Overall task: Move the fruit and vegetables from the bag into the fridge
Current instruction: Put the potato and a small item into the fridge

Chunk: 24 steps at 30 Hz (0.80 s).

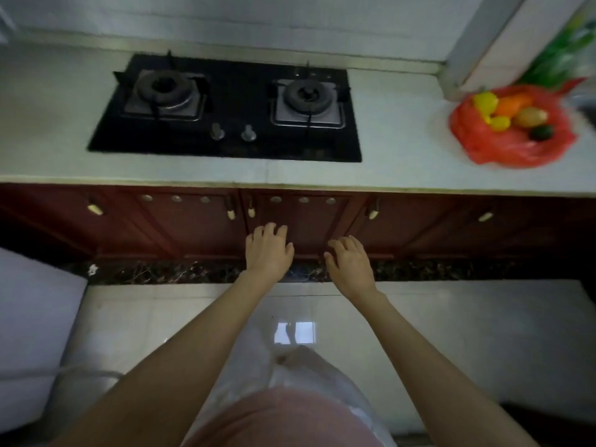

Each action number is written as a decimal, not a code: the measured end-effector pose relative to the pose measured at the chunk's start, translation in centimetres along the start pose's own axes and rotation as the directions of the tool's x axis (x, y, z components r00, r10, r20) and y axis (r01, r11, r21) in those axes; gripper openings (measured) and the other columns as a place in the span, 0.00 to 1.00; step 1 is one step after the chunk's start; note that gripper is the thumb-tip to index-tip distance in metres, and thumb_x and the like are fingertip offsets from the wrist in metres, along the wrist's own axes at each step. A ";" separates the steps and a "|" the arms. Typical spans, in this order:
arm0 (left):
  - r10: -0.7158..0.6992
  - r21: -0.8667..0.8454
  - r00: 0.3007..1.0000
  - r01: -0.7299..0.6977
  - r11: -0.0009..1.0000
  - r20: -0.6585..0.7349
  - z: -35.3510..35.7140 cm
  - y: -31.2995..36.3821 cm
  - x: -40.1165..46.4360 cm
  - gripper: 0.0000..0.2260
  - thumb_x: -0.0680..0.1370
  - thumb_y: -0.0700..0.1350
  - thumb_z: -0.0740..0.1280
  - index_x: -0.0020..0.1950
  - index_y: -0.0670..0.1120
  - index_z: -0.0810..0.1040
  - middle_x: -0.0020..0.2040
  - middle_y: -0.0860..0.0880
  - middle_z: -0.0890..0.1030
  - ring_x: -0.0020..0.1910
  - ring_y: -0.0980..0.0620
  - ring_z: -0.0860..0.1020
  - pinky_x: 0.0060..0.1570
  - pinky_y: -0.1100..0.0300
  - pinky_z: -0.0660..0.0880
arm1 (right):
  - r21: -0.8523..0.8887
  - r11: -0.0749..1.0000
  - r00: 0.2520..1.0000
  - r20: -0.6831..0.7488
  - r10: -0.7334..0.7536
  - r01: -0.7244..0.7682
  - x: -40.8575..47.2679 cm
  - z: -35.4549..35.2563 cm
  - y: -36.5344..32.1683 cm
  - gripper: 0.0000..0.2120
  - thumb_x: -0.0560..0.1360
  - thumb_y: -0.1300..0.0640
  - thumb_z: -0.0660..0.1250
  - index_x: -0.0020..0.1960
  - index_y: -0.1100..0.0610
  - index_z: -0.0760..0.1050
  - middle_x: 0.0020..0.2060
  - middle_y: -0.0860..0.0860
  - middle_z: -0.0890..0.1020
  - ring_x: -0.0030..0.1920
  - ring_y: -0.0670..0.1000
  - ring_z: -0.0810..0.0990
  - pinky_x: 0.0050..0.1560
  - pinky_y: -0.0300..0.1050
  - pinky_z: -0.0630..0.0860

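Red plastic bag (503, 146) lies at the far right of the surface (387, 137), mouth spread open and sagging flat. Inside, in plain sight: a yellow pepper-like piece (484, 102), a smaller yellow fruit (500, 122), an orange carrot-like piece (512, 104), a tan mango-shaped fruit (530, 117) and a dark green round one (542, 132). Edge blur here; exact kinds uncertain. Green leafy bundle (562, 56) stands just behind the bag, against the wall.

Handling, as judged: bag film is thin, limp and likely slippery, so it gives no support; better to take each piece by its body than drag the film. The pieces look firm and light, one hand each. The rounded ones could roll if the bag is tugged.

Fridge not in view.

Left hand (267, 250) and right hand (350, 264) both stretch forward and low, palms down, fingers loosely spread, holding nothing. They hang side by side with a small gap between them, in front of the red-brown cabinet doors (193, 227) below the surface edge. Whether the fingertips touch the door cannot be told. Both are well apart from the bag, which lies far off to the right.

Two-burner gas hob (225, 108) is set in the surface, left of the bag. Pale tiled floor (451, 333) below.
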<state>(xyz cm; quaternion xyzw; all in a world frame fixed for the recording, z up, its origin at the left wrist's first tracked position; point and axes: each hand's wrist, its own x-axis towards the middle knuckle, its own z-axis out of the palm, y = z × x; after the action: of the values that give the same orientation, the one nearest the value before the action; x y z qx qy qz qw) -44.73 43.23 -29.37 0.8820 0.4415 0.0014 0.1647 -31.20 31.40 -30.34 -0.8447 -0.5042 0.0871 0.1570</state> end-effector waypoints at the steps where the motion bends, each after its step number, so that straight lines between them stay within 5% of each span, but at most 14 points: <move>1: 0.033 0.002 0.999 -0.033 0.999 0.019 0.0 1.5 0.7 0.21 0.79 0.52 0.58 0.71 0.47 0.66 0.69 0.44 0.69 0.66 0.43 0.67 0.63 0.48 0.64 | 0.002 0.999 0.999 -0.032 0.039 -0.039 -0.4 -0.6 1.1 0.15 0.76 0.58 0.63 0.57 0.65 0.77 0.51 0.61 0.80 0.57 0.64 0.75 0.67 0.54 0.65; 5: 0.198 0.027 0.978 -0.200 0.979 0.066 0.1 7.4 3.5 0.20 0.79 0.52 0.57 0.70 0.47 0.67 0.68 0.44 0.69 0.65 0.42 0.67 0.62 0.48 0.65 | 0.020 0.979 0.967 -0.158 0.202 -0.201 -1.8 -2.9 5.1 0.12 0.73 0.60 0.66 0.53 0.67 0.78 0.47 0.63 0.81 0.52 0.66 0.77 0.63 0.57 0.70; 12: 0.543 0.121 0.836 -0.549 0.827 0.087 -1.2 16.0 9.6 0.19 0.79 0.53 0.57 0.69 0.48 0.68 0.67 0.45 0.71 0.65 0.43 0.67 0.64 0.49 0.65 | 0.048 0.893 0.857 -0.261 0.444 -0.448 -0.7 -8.2 11.1 0.16 0.78 0.57 0.63 0.61 0.65 0.75 0.58 0.63 0.78 0.64 0.64 0.70 0.70 0.54 0.61; 17: 0.693 0.109 0.718 -0.695 0.710 0.062 -4.3 22.2 16.2 0.19 0.80 0.50 0.56 0.69 0.46 0.69 0.68 0.44 0.70 0.65 0.43 0.66 0.64 0.49 0.63 | 0.049 0.847 0.777 -0.374 0.507 -0.529 3.3 -14.6 14.2 0.18 0.79 0.55 0.60 0.64 0.63 0.73 0.61 0.59 0.76 0.67 0.61 0.67 0.71 0.52 0.58; 24: 0.807 0.144 0.588 -0.795 0.590 -0.059 -9.4 31.1 24.4 0.20 0.78 0.52 0.58 0.69 0.47 0.68 0.66 0.46 0.71 0.64 0.43 0.68 0.60 0.49 0.65 | 0.028 0.821 0.696 -0.516 0.500 -0.570 9.7 -22.7 18.9 0.18 0.77 0.54 0.60 0.62 0.63 0.74 0.54 0.58 0.78 0.59 0.60 0.72 0.64 0.53 0.67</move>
<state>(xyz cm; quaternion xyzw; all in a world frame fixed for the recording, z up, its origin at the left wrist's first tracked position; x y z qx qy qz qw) -6.98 47.67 -14.92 0.9917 0.0056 0.1047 0.0749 -4.08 27.56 -15.61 -0.9557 -0.1823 -0.1273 0.1929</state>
